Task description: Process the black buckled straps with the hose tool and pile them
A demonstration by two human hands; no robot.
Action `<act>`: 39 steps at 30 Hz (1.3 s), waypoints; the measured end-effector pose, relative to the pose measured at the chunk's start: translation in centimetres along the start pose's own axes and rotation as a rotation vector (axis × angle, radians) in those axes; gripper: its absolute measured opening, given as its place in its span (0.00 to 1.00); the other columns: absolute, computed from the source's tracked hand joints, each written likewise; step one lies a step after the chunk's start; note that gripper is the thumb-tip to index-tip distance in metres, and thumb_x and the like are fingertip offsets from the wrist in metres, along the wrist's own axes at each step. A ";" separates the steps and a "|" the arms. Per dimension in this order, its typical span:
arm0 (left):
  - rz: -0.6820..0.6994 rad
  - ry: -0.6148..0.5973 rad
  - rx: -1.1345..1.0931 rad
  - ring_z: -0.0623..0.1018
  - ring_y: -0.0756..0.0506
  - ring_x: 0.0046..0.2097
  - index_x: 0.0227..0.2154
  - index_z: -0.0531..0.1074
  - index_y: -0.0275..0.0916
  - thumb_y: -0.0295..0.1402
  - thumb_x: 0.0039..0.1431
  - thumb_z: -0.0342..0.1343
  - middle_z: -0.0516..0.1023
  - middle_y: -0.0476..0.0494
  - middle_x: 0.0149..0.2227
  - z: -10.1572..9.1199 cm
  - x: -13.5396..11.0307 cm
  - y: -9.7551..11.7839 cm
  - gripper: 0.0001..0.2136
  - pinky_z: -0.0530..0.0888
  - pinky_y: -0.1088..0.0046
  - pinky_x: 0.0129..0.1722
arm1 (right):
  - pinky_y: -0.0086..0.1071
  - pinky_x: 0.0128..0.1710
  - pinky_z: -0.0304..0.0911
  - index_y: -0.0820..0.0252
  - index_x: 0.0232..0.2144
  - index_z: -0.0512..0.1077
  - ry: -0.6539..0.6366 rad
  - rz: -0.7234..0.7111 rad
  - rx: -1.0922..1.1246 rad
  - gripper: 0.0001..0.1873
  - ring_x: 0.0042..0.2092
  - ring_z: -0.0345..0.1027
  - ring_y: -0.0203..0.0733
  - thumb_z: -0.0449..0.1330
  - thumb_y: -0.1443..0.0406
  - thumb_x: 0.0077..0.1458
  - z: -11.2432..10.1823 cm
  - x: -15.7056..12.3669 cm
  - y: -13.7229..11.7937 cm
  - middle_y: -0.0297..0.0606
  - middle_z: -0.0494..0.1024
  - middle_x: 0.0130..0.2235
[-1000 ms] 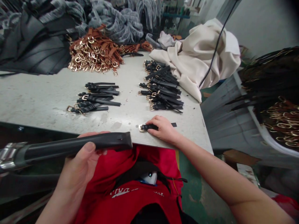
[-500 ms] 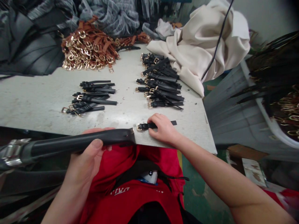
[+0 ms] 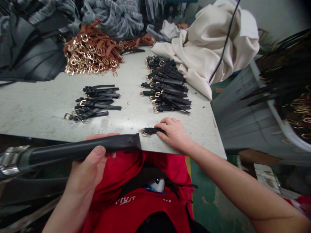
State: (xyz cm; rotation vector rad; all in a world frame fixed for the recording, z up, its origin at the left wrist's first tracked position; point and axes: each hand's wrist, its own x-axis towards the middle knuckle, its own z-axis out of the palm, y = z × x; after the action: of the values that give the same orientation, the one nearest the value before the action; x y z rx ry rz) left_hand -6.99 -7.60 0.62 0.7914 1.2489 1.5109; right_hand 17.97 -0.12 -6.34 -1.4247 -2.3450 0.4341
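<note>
grey table over green floor

Pale table with buckled straps

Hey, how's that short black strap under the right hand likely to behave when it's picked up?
The short black strap will probably bend but not flop, as its visible part looks leathery and lies straight. Its metal buckle likely makes that end heavier, so it may dip. Lying flat on the table, it seems unlikely to roll.
</note>
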 end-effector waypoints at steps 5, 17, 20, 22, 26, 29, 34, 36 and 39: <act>0.056 -0.010 -0.027 0.77 0.47 0.27 0.29 0.78 0.37 0.34 0.39 0.72 0.83 0.43 0.30 3.6 1.7 -1.2 0.13 0.71 0.76 0.22 | 0.44 0.47 0.58 0.56 0.47 0.74 -0.032 0.055 0.070 0.15 0.49 0.65 0.52 0.57 0.64 0.57 -0.7 -0.6 0.4 0.44 0.74 0.46; 0.084 -0.158 0.157 0.74 0.49 0.25 0.28 0.78 0.39 0.36 0.40 0.70 0.80 0.46 0.28 6.3 3.9 -2.4 0.11 0.72 0.75 0.21 | 0.42 0.46 0.58 0.61 0.43 0.72 -0.049 0.094 0.066 0.11 0.47 0.65 0.51 0.54 0.66 0.59 -0.9 -0.6 0.2 0.46 0.75 0.44; 0.034 -0.261 0.178 0.76 0.48 0.27 0.30 0.78 0.38 0.36 0.42 0.70 0.80 0.45 0.30 6.7 3.8 -2.7 0.12 0.74 0.74 0.24 | 0.41 0.44 0.58 0.61 0.42 0.72 -0.039 0.114 0.058 0.10 0.45 0.65 0.51 0.53 0.67 0.60 -0.9 -0.6 0.2 0.46 0.75 0.43; 0.011 -0.214 0.174 0.76 0.47 0.27 0.30 0.77 0.38 0.36 0.41 0.70 0.80 0.46 0.29 6.6 4.0 -2.6 0.13 0.74 0.75 0.23 | 0.41 0.44 0.58 0.61 0.42 0.72 -0.036 0.122 0.059 0.10 0.45 0.65 0.50 0.53 0.66 0.60 -0.9 -0.5 0.1 0.46 0.75 0.43; 0.040 0.004 0.084 0.76 0.47 0.26 0.28 0.75 0.40 0.35 0.34 0.73 0.78 0.49 0.27 6.8 4.4 -2.4 0.16 0.72 0.76 0.18 | 0.41 0.45 0.58 0.61 0.41 0.73 -0.039 0.114 0.061 0.09 0.46 0.65 0.50 0.54 0.66 0.60 -0.7 -0.4 0.1 0.45 0.75 0.43; 0.018 -0.051 0.066 0.74 0.48 0.25 0.27 0.75 0.40 0.35 0.34 0.73 0.77 0.49 0.26 7.5 4.5 -2.8 0.16 0.71 0.75 0.19 | 0.41 0.44 0.58 0.61 0.41 0.73 -0.029 0.122 0.056 0.10 0.45 0.66 0.50 0.54 0.67 0.60 -0.7 -0.4 0.1 0.45 0.75 0.43; 0.009 -0.012 0.072 0.75 0.47 0.28 0.26 0.74 0.39 0.35 0.34 0.72 0.77 0.49 0.29 6.3 4.9 -2.4 0.16 0.71 0.76 0.19 | 0.40 0.45 0.59 0.60 0.41 0.73 -0.025 0.133 0.060 0.09 0.46 0.66 0.50 0.54 0.66 0.60 -0.6 -0.4 0.1 0.45 0.75 0.42; 0.048 0.012 0.062 0.75 0.47 0.28 0.27 0.75 0.39 0.35 0.35 0.72 0.77 0.49 0.30 5.8 4.5 -2.4 0.15 0.71 0.76 0.20 | 0.41 0.45 0.59 0.60 0.40 0.73 -0.023 0.133 0.053 0.09 0.45 0.66 0.50 0.55 0.66 0.60 -0.6 -0.4 0.1 0.45 0.75 0.43; 0.040 -0.112 0.083 0.75 0.48 0.27 0.30 0.76 0.39 0.36 0.39 0.71 0.80 0.47 0.30 6.3 3.6 -3.0 0.14 0.72 0.74 0.22 | 0.41 0.45 0.59 0.60 0.41 0.73 -0.011 0.136 0.050 0.09 0.45 0.66 0.50 0.55 0.67 0.60 -0.5 -0.4 0.1 0.45 0.75 0.43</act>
State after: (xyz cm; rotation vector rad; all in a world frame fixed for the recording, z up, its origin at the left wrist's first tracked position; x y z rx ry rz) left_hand -1.53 -2.16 -0.99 0.9473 1.2251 1.4341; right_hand 18.48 -0.38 -5.99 -1.5677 -2.2376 0.5352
